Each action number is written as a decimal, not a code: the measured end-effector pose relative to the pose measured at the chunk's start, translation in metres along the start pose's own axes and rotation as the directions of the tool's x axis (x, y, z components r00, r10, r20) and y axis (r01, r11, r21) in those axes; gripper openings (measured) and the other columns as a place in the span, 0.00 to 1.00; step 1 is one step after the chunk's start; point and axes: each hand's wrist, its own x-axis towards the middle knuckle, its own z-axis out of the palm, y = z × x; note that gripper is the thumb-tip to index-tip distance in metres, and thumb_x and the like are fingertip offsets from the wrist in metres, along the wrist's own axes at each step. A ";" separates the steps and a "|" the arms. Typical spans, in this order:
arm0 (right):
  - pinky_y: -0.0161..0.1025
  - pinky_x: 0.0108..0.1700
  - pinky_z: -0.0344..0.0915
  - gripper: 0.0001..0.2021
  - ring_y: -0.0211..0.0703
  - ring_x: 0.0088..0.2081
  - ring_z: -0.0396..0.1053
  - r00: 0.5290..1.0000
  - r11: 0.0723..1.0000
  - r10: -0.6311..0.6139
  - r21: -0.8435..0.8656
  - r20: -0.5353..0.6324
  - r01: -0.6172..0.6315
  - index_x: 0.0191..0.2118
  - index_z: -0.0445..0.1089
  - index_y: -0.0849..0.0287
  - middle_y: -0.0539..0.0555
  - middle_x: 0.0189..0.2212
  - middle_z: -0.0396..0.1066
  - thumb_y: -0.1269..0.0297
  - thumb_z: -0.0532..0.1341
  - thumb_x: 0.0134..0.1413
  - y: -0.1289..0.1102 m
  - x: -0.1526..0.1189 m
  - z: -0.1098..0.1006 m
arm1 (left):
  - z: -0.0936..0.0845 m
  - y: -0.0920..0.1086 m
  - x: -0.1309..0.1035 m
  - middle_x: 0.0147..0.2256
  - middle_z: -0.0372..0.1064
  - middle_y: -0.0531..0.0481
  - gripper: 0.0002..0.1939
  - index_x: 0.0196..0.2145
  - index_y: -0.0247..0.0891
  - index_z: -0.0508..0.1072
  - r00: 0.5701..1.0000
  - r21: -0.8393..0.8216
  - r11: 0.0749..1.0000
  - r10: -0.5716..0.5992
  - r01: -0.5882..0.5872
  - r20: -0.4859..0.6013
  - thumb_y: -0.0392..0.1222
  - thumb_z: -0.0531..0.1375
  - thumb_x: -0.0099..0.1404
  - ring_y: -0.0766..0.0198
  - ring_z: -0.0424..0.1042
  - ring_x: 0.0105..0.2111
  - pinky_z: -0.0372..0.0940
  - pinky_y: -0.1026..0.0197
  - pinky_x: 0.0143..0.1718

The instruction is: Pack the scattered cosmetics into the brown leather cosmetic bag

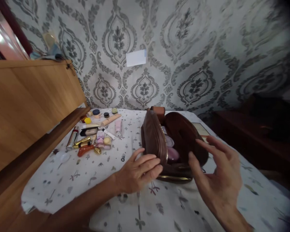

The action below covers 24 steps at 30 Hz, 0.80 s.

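Observation:
A brown cosmetic bag (154,138) with a gold zipper stands unzipped on the patterned white cloth. Inside it I make out a pink rounded item (173,154) and a pale round compact (169,141); the rest of its contents is dark. My left hand (141,169) lies against the bag's near left side, fingers extended. On the other side, my right hand (217,170) is held with thumb and fingers apart beside the bag's raised flap (187,135), with nothing in it. Whether the right fingertips touch the flap I cannot tell.
Several cosmetics lie at the left, among them a beige tube (111,120), a pink tube (118,128) and an amber bottle (85,150). A wooden panel (33,103) borders the left side. Behind the bag stands a brown box-like item (159,112) near the papered wall (145,87).

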 end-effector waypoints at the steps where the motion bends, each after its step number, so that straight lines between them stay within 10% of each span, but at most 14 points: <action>1: 0.57 0.54 0.66 0.16 0.59 0.55 0.66 1.000 1.000 -0.013 0.013 -0.012 0.013 0.53 0.70 0.50 0.62 0.54 0.66 0.66 0.61 0.60 -0.010 -0.002 -0.001 | -0.003 -0.007 -0.008 0.45 0.76 0.42 0.11 0.48 0.30 0.70 1.000 0.017 1.000 -0.018 0.018 0.014 0.30 0.54 0.69 0.59 0.68 0.53 0.56 0.47 0.63; 6: 0.50 0.49 0.70 0.17 0.52 0.49 0.70 0.971 0.947 -0.217 0.262 0.097 0.185 0.49 0.71 0.52 0.59 0.49 0.69 0.77 0.59 0.57 -0.054 -0.020 0.013 | -0.016 -0.062 -0.050 0.43 0.74 0.41 0.14 0.48 0.31 0.70 0.941 0.151 0.950 -0.297 0.274 0.162 0.27 0.49 0.68 0.56 0.69 0.46 0.61 0.47 0.55; 11: 0.43 0.45 0.71 0.17 0.46 0.46 0.70 0.845 0.793 -0.424 0.584 0.326 0.173 0.46 0.70 0.56 0.59 0.45 0.71 0.82 0.55 0.56 -0.085 -0.044 0.057 | -0.032 -0.144 -0.082 0.44 0.72 0.42 0.14 0.45 0.36 0.72 0.600 0.433 0.644 -0.759 0.631 0.255 0.31 0.49 0.68 0.54 0.68 0.47 0.63 0.52 0.49; 19: 0.39 0.41 0.70 0.15 0.43 0.41 0.71 0.821 0.759 -0.350 0.650 0.450 -0.033 0.41 0.70 0.56 0.56 0.39 0.73 0.82 0.53 0.56 -0.083 -0.085 0.105 | -0.039 -0.227 -0.108 0.42 0.73 0.41 0.12 0.42 0.37 0.77 0.372 0.581 0.502 -0.865 0.641 0.336 0.31 0.57 0.62 0.52 0.69 0.45 0.62 0.54 0.49; 24: 0.37 0.41 0.69 0.15 0.42 0.39 0.71 0.814 0.751 -0.286 0.646 0.507 -0.139 0.39 0.71 0.56 0.55 0.37 0.73 0.82 0.53 0.56 -0.070 -0.090 0.107 | -0.029 -0.235 -0.107 0.43 0.73 0.37 0.17 0.43 0.35 0.78 0.339 0.583 0.501 -0.864 0.639 0.371 0.26 0.54 0.61 0.50 0.70 0.47 0.62 0.51 0.49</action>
